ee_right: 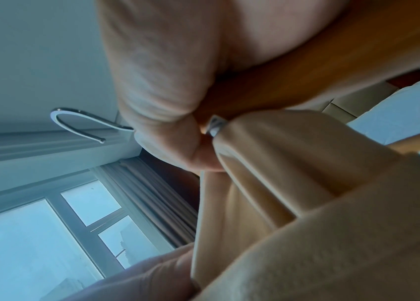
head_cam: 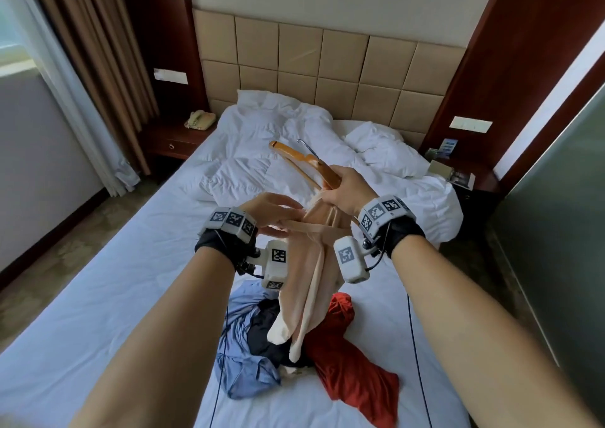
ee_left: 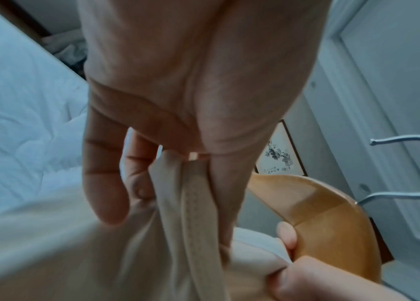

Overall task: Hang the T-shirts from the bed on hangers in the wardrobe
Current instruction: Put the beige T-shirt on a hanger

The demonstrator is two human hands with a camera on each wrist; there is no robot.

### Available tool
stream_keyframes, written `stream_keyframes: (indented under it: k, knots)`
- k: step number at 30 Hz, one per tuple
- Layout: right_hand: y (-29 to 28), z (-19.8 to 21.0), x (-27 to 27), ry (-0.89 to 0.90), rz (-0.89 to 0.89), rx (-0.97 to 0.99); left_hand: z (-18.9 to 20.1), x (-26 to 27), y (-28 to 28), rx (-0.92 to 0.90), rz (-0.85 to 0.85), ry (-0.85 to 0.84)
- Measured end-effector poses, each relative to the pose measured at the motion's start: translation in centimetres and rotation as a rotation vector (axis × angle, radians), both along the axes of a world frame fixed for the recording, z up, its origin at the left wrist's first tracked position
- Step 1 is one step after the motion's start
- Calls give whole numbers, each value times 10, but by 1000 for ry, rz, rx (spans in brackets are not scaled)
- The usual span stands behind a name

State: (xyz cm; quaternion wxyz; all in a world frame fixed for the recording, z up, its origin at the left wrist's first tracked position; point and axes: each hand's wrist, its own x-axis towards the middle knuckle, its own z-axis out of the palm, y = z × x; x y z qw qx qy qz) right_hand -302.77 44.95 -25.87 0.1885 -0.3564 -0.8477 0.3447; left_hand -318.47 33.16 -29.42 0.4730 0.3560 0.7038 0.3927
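Both hands: hanger (head_cam: 306, 162); tee (head_cam: 311, 280)

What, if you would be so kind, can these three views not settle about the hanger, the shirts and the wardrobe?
- Wardrobe: in no view.
- Wooden hanger: its near arm is hidden by the right hand and the cream T-shirt in the head view.
- Dark garment: mostly buried under the cream, blue and red shirts.
- Left hand: motion blur smears its grip on the neckband in the left wrist view.
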Motion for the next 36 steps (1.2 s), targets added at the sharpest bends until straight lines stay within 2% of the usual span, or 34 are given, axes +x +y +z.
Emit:
stream_keyframes:
  k: [7, 12, 14, 17, 20, 23, 27, 32, 36]
  knots:
    - [12, -9, 44, -29, -19, -4, -4, 40, 6, -111, -113, 517]
    - [11, -34, 71, 2, -13, -68, -20, 68, 14, -11, 217, 640]
    - [9, -45, 79, 5, -13, -92, -24, 82, 15, 94, 314, 576]
    - [9, -56, 90, 22, -4, -131, -32, 102, 13, 233, 456, 310]
    - [14, -63, 100, 58, 0, -179, -38, 120, 11, 229, 588, 35]
    - [18, -68, 110, 98, -56, -223, -34, 134, 4, 242, 687, -129]
    - [20, -77, 117, 174, -193, -166, -40, 137, -3, 293, 750, -152]
    - [3, -84, 124, 491, -299, -175, -57, 121, -10, 301, 875, -59]
    - [-3, -94, 125, 457, -299, -279, -67, 99, -19, 278, 938, -54]
